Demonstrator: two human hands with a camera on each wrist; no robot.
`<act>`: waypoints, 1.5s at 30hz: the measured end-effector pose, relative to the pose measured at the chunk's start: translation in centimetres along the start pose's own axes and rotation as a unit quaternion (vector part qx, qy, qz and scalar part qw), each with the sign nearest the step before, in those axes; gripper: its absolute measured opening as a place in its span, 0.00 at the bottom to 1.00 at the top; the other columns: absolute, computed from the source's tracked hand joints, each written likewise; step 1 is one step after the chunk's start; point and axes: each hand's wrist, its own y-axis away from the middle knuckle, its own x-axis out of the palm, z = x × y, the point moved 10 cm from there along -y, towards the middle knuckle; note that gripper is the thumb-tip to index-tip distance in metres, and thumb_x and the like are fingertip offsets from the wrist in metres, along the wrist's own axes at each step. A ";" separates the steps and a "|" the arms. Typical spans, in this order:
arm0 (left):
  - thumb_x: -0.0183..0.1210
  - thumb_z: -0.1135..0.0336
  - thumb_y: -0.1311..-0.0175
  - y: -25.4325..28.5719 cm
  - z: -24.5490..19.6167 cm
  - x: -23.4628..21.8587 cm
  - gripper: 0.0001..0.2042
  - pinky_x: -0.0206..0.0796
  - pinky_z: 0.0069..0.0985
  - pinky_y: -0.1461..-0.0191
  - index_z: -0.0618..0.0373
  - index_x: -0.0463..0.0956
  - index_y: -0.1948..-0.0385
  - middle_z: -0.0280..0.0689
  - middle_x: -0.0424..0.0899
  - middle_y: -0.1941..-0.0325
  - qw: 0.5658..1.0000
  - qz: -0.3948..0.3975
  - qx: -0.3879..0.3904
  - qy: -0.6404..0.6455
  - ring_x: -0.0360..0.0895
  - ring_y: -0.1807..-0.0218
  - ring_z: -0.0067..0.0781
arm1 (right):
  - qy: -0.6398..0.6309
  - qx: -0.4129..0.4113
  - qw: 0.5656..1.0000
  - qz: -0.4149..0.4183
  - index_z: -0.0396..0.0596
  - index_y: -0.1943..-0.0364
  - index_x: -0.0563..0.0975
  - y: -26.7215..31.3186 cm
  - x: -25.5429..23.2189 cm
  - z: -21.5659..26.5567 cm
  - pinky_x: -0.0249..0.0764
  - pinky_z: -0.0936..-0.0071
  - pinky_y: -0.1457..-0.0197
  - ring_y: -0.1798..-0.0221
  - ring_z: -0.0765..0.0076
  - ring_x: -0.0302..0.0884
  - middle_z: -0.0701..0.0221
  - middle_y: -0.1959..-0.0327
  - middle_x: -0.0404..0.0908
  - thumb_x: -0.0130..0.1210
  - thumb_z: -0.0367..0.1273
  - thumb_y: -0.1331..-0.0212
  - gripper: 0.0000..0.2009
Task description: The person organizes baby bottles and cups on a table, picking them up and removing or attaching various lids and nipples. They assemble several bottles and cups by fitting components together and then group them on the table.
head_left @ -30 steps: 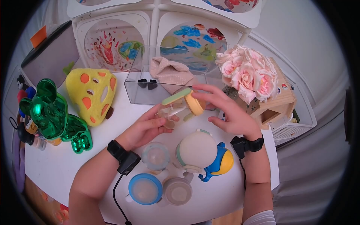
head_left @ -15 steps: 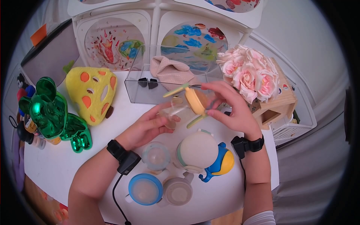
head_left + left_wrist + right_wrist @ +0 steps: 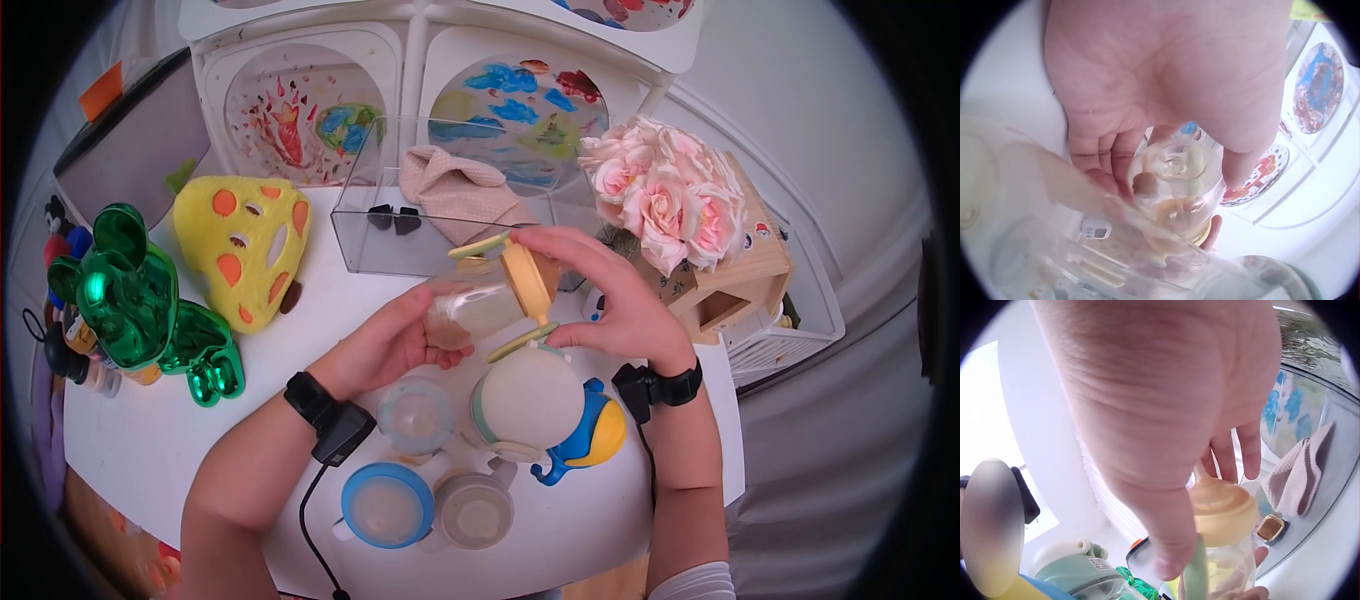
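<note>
A clear baby bottle with a yellow collar and green handles is held tilted over the table, its collar end to the right. My left hand grips the clear body near its base, and in the left wrist view the base shows between thumb and fingers. At the collar end, my right hand holds the top, fingers over the collar and thumb at the lower green handle. Just below the bottle stands a bottle with a rounded off-white lid.
Nearer me stand a clear cup, a blue-rimmed cup, a greyish cup and a blue-and-yellow item. Behind is a clear box with a pink cloth. A yellow plush and shiny green figure are left, roses right.
The bottle's handles and collar have turned, so one handle now lies above and one below. My right hand shifted around the collar, while the left kept its hold on the body.
</note>
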 end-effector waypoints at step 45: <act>0.66 0.74 0.26 0.0 0.0 -0.5 0.38 0.74 0.32 0.28 0.60 0.55 0.18 0.45 0.80 0.29 0.997 0.047 0.026 -0.062 0.81 0.31 0.33 | 0.088 0.057 0.994 -0.034 0.51 0.30 0.80 0.6 -1.1 -0.9 0.82 0.65 0.42 0.51 0.61 0.84 0.67 0.47 0.85 0.83 0.32 0.86 0.57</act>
